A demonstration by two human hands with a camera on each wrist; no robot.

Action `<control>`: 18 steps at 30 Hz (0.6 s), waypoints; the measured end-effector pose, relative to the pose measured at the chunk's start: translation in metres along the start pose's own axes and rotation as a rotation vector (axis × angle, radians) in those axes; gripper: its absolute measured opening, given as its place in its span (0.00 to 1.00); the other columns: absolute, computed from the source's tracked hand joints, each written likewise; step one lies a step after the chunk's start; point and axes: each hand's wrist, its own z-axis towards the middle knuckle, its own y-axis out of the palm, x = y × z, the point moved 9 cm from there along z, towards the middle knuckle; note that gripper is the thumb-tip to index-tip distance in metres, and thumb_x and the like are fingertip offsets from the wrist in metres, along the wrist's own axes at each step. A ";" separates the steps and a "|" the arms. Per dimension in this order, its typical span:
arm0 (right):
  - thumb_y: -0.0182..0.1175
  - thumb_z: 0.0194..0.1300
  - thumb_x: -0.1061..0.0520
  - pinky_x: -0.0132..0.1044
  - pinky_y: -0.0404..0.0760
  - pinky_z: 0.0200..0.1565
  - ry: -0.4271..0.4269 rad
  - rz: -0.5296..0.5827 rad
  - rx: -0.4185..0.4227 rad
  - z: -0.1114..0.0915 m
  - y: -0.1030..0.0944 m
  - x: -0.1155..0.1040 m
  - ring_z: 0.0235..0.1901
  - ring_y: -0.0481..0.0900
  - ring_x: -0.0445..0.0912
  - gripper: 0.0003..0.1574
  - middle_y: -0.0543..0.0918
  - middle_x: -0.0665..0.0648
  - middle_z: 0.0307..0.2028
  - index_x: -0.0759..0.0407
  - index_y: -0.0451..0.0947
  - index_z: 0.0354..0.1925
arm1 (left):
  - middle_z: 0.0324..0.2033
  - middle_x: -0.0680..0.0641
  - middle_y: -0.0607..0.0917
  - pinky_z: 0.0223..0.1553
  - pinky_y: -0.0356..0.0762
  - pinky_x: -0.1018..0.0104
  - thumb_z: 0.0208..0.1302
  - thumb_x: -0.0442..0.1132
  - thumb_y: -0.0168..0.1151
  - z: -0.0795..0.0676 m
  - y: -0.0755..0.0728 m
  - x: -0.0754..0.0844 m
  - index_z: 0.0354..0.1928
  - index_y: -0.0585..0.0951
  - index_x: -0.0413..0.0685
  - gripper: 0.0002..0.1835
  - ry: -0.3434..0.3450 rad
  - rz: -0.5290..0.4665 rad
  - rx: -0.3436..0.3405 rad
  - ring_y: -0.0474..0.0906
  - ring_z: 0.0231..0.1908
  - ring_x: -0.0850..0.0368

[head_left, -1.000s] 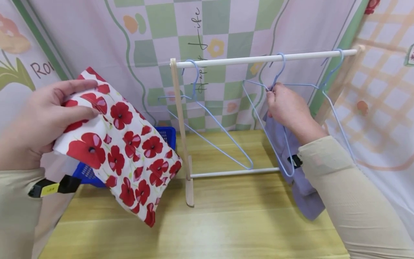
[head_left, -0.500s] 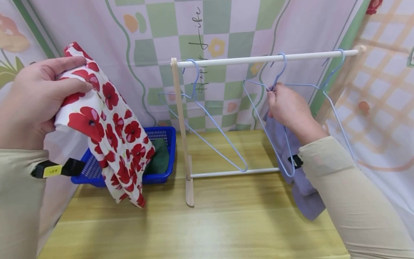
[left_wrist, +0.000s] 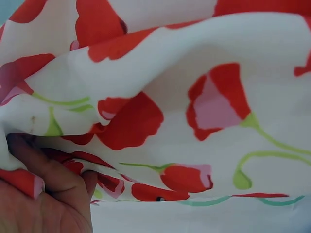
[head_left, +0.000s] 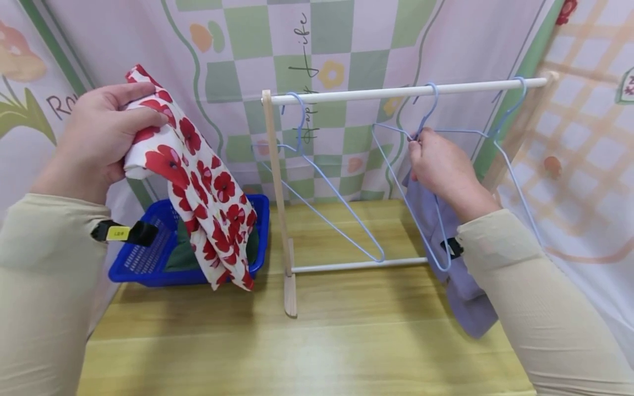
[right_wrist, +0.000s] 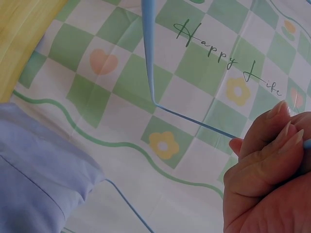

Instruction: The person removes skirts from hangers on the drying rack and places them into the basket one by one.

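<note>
My left hand (head_left: 99,135) pinches a folded white cloth garment with red poppies (head_left: 218,192) by its upper end, thumb and forefinger on top. The fabric hangs down over the right part of a blue basket (head_left: 143,276). In the left wrist view, the poppy fabric (left_wrist: 160,116) fills most of the picture, with some fingers (left_wrist: 63,187) tucked under a fold. My right hand (head_left: 443,165) grips the neck of the middle blue wire hanger (head_left: 436,102), whose hook rests on the rail. In the right wrist view, a bare hanger wire (right_wrist: 194,120) runs to the curled fingers.
A rack with a white top rail (head_left: 356,94) and wooden posts (head_left: 275,181) stands on the wooden table (head_left: 307,352). A bare hanger (head_left: 342,202) hangs left. A lavender garment (head_left: 468,302) hangs at the right hanger (head_left: 515,179). Green cloth (head_left: 183,256) lies in the basket.
The poppy garment first swung up and left with my left hand, then came right over the basket, hanging more bunched. My right hand keeps its grip on the middle hanger.
</note>
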 end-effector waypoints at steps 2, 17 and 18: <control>0.34 0.84 0.45 0.55 0.73 0.40 0.001 0.000 0.002 0.000 0.000 0.000 0.33 0.81 0.59 0.30 0.87 0.57 0.27 0.66 0.69 0.62 | 0.72 0.51 0.66 0.30 0.88 0.65 0.59 0.48 0.79 0.003 0.005 0.001 0.73 0.75 0.72 0.39 -0.007 -0.002 0.005 0.77 0.55 0.51; 0.34 0.84 0.45 0.55 0.73 0.39 0.008 -0.008 -0.007 0.002 0.002 0.002 0.34 0.81 0.59 0.30 0.87 0.57 0.27 0.65 0.69 0.62 | 0.76 0.51 0.65 0.35 0.86 0.69 0.66 0.40 0.74 0.027 0.055 0.008 0.74 0.74 0.65 0.35 0.032 -0.173 -0.026 0.68 0.70 0.47; 0.34 0.84 0.45 0.55 0.73 0.39 0.008 -0.009 -0.005 0.002 0.002 0.002 0.34 0.81 0.59 0.30 0.87 0.57 0.26 0.65 0.69 0.62 | 0.76 0.51 0.66 0.36 0.86 0.68 0.66 0.40 0.74 0.028 0.058 0.008 0.74 0.74 0.65 0.35 0.032 -0.183 -0.023 0.69 0.70 0.47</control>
